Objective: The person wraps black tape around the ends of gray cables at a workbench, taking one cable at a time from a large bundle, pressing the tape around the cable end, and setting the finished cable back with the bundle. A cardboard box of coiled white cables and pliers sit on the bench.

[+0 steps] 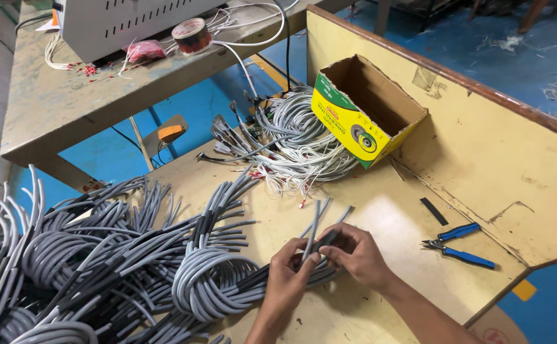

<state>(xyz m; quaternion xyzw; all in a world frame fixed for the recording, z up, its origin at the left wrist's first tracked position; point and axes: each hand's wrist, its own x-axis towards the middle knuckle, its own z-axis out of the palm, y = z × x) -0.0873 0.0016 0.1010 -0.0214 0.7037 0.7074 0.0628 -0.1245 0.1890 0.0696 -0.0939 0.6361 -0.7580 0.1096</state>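
My left hand [289, 275] and my right hand [355, 253] meet at the lower middle of the yellow workbench [380, 216]. Together they pinch a short bundle of grey cable ends [317, 220] that stick up and away from me. My right fingers grip a black sleeve [325, 241] on one of these cables. The cables run back into a coiled grey bundle [211, 280] lying just left of my hands.
A big heap of grey cables with black sleeves [68, 261] fills the left. A tangle of thin white wires [291, 140] lies by an open cardboard box [368, 108]. Blue-handled cutters [460, 245] and a black strip [433, 211] lie at right. Behind stands another bench with tape roll [191, 35].
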